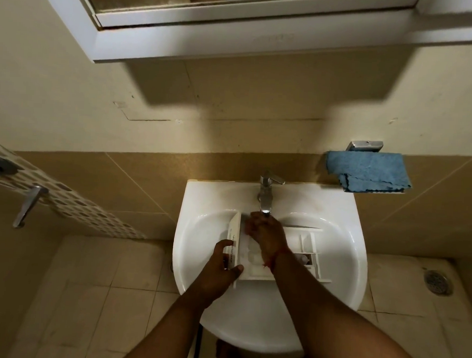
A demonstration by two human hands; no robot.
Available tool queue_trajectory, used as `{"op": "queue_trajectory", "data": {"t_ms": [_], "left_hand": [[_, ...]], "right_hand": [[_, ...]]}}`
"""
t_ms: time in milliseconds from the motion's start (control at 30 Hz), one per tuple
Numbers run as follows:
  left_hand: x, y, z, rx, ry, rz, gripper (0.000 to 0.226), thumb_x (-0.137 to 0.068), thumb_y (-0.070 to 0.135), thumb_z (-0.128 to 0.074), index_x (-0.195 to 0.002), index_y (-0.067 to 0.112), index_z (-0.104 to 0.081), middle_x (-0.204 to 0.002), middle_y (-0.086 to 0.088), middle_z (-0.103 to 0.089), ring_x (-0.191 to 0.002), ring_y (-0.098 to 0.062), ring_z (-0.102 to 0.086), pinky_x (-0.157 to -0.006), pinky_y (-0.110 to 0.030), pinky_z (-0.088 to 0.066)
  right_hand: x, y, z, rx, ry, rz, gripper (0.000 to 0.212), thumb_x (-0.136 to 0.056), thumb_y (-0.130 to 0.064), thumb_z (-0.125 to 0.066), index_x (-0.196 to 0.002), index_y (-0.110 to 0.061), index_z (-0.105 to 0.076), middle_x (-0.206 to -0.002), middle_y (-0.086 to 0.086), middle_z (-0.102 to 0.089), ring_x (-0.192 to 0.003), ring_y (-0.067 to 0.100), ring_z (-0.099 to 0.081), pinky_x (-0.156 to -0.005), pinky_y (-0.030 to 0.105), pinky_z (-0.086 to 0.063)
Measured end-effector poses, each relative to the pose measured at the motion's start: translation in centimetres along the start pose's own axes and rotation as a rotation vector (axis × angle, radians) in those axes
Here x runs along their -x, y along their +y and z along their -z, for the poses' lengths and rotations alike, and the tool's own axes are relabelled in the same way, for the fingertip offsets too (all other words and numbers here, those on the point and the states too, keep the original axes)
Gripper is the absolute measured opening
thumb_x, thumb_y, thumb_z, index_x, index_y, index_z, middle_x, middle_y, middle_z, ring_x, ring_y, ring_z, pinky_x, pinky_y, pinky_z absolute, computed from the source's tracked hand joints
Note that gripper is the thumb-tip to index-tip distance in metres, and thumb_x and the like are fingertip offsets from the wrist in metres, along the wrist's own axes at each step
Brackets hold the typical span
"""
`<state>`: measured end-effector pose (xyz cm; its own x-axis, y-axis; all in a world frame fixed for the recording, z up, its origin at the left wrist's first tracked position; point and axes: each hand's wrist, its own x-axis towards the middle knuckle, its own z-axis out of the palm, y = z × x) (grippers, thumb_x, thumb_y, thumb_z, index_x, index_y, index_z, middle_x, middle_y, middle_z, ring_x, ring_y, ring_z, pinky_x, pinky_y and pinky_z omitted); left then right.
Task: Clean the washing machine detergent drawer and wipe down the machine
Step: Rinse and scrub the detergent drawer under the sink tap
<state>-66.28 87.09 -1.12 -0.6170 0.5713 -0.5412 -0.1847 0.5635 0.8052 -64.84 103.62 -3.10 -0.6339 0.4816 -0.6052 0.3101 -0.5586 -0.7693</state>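
The white detergent drawer (306, 247) lies across the basin of the white sink (343, 255), its front panel to the left. My left hand (221, 263) grips that front panel, fingers over its outer face and thumb at its lower corner. My right hand (265, 231) is inside the drawer's left compartment, directly under the faucet spout, fingers bent down onto the plastic; whether it holds anything there is hidden. The chrome faucet (265, 195) stands at the back of the sink.
A blue cloth (366, 170) hangs on a metal holder on the wall, right of the faucet. A white mirror cabinet (236, 42) juts out overhead. A metal fitting with a lever (27, 205) sits on the left wall. A floor drain (437, 282) lies at right.
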Motion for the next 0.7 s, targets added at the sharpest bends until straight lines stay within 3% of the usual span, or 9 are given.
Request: {"op": "queue_trajectory", "data": {"t_ms": [67, 133, 233, 333, 400, 467, 533, 600, 700], "left_hand": [[-0.1, 0.2, 0.0, -0.005, 0.000, -0.007, 0.058, -0.094, 0.016, -0.063, -0.137, 0.034, -0.030, -0.129, -0.002, -0.051, -0.115, -0.017, -0.054, -0.075, -0.016, -0.054], [-0.1, 0.2, 0.0, -0.021, 0.013, -0.005, 0.061, -0.094, 0.016, -0.064, -0.140, 0.032, -0.029, -0.134, -0.004, -0.049, -0.121, -0.021, -0.052, -0.087, -0.024, -0.054], [-0.1, -0.1, 0.0, -0.038, 0.028, -0.015, 0.063, -0.093, 0.019, -0.065, -0.141, 0.032, -0.028, -0.138, -0.005, -0.046, -0.128, -0.025, -0.047, -0.103, -0.039, -0.048], [-0.3, -0.4, 0.0, -0.028, 0.032, -0.012, 0.062, -0.092, 0.021, -0.066, -0.140, 0.034, -0.029, -0.138, -0.004, -0.047, -0.128, -0.025, -0.048, -0.103, -0.042, -0.049], [-0.4, -0.6, 0.0, -0.001, 0.027, -0.002, 0.059, -0.092, 0.020, -0.067, -0.136, 0.038, -0.031, -0.134, -0.005, -0.051, -0.124, -0.023, -0.050, -0.097, -0.037, -0.052], [-0.4, -0.6, 0.1, 0.007, 0.017, 0.003, 0.057, -0.092, 0.020, -0.067, -0.132, 0.040, -0.032, -0.129, -0.004, -0.053, -0.119, -0.019, -0.052, -0.085, -0.025, -0.053], [-0.4, -0.6, 0.1, 0.014, 0.012, -0.002, 0.056, -0.092, 0.020, -0.067, -0.131, 0.040, -0.033, -0.126, -0.003, -0.054, -0.117, -0.018, -0.053, -0.081, -0.022, -0.052], [-0.5, -0.9, 0.3, 0.021, 0.019, -0.005, 0.056, -0.091, 0.020, -0.068, -0.132, 0.039, -0.034, -0.126, -0.004, -0.054, -0.117, -0.020, -0.054, -0.085, -0.025, -0.054], [-0.5, -1.1, 0.2, 0.022, 0.023, -0.021, 0.058, -0.091, 0.020, -0.068, -0.134, 0.038, -0.035, -0.127, -0.008, -0.055, -0.118, -0.023, -0.055, -0.092, -0.033, -0.054]], "right_hand": [[1.2, 0.0, -0.8, -0.072, -0.150, 0.009, 0.027, -0.099, -0.001, -0.044, -0.110, -0.013, -0.066, -0.108, 0.009, -0.070, -0.099, 0.020, -0.068, -0.087, 0.033, -0.056], [1.7, 0.4, -0.8, 0.023, -0.210, 0.047, 0.033, -0.101, -0.001, -0.041, -0.120, -0.017, -0.062, -0.116, 0.003, -0.067, -0.108, 0.016, -0.064, -0.091, 0.027, -0.054], [2.4, 1.8, 0.4, 0.511, -0.284, 0.271, 0.043, -0.102, -0.007, -0.042, -0.143, -0.023, -0.045, -0.134, -0.003, -0.054, -0.122, 0.008, -0.052, -0.104, 0.024, -0.041], [3.1, 3.6, 2.8, 0.866, -0.431, 0.553, 0.052, -0.100, -0.008, -0.044, -0.150, -0.019, -0.033, -0.148, 0.003, -0.044, -0.135, 0.014, -0.043, -0.115, 0.029, -0.032], [2.8, 3.8, 5.5, 1.272, -0.361, 0.672, 0.053, -0.101, -0.022, -0.045, -0.152, -0.020, -0.030, -0.148, 0.005, -0.045, -0.133, 0.017, -0.046, -0.112, 0.029, -0.035], [2.9, 3.5, 7.5, 1.580, -0.153, 0.581, 0.054, -0.101, -0.044, -0.038, -0.149, -0.019, -0.035, -0.140, 0.006, -0.052, -0.124, 0.023, -0.051, -0.105, 0.034, -0.038], [2.9, 3.1, 7.4, 1.728, -0.076, 0.446, 0.056, -0.099, -0.054, -0.032, -0.139, -0.018, -0.045, -0.136, 0.006, -0.053, -0.121, 0.027, -0.051, -0.106, 0.041, -0.035], [2.7, 2.7, 4.8, 1.731, -0.143, 0.364, 0.049, -0.097, -0.050, -0.035, -0.134, -0.019, -0.047, -0.134, 0.008, -0.051, -0.121, 0.030, -0.051, -0.108, 0.049, -0.034], [2.4, 2.1, 1.7, 1.620, -0.316, 0.337, 0.044, -0.096, -0.036, -0.047, -0.133, -0.013, -0.047, -0.134, 0.013, -0.049, -0.117, 0.031, -0.052, -0.100, 0.045, -0.044]]}}
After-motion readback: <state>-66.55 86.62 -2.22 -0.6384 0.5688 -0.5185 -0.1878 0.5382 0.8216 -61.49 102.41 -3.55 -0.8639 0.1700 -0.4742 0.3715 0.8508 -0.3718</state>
